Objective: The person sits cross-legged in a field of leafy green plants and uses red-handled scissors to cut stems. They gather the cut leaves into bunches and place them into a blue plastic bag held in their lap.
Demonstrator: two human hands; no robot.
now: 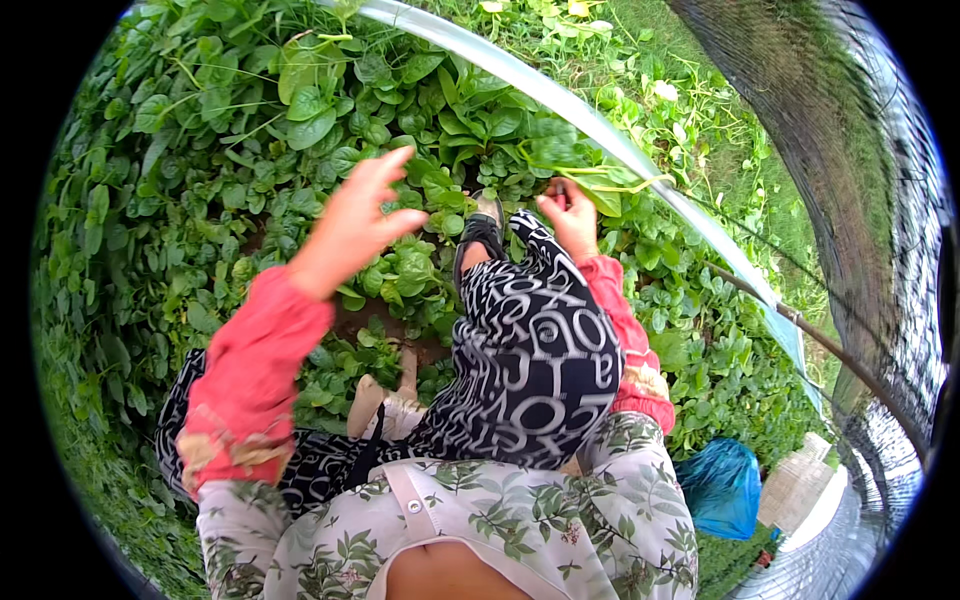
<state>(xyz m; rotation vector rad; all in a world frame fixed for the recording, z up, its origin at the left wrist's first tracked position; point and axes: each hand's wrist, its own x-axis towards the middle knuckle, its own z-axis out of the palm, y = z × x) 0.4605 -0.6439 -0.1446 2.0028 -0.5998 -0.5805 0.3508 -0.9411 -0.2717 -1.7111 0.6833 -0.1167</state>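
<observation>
My left hand (361, 219) is raised over the leafy green plants (409, 270), its fingers apart and nothing in them. Just beyond my shoe, my right hand (574, 216) has its fingers closed around a small red and dark object (560, 196), mostly hidden by the fingers. Right above that hand is a cut-looking leafy stem (611, 180) with a pale end pointing right. Its leaves at the left are blurred, and I cannot tell whether the hand touches it. Broad, glossy leaves like Malabar spinach surround both hands.
Clear plastic sheeting (570, 105) curves past on the right, with a thin pole (847, 352) and dark netting (847, 187) beyond. A blue plastic bag (720, 487) sits at lower right beside a pale crate-like object (796, 484). My shoe (480, 240) stands among the plants.
</observation>
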